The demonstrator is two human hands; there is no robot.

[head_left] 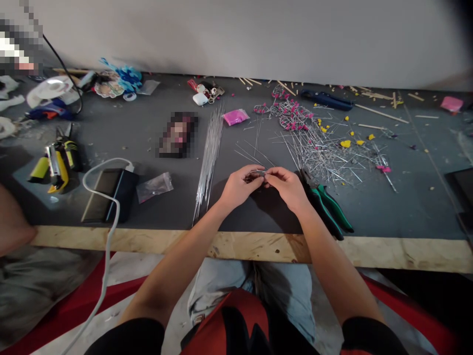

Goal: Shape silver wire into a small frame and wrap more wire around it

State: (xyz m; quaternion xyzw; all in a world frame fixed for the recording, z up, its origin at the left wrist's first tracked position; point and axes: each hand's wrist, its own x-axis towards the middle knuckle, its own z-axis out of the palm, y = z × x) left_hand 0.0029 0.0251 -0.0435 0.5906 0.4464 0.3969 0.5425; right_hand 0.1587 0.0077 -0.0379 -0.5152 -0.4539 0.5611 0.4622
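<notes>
My left hand (241,187) and my right hand (290,187) meet over the dark table, fingers pinched together. Between their fingertips is a thin silvery wire (260,171), which both hands grip; part of it is hidden by the fingers. Just right of my right hand lie green-and-black pliers (328,209). A bundle of long straight wires (210,158) stretches along the table to the left of my left hand. Beyond my hands sits a heap of cut wires (325,150), with twisted wire pieces bearing pink bits (293,116) at its back.
A pink packet (235,117), white earbud case (200,99) and blue-handled tool (327,99) lie farther back. To the left are a clear bag (155,187), a dark power bank (107,197) with a white cable, and yellow-black cutters (70,150). Another person's arm (13,222) rests at far left.
</notes>
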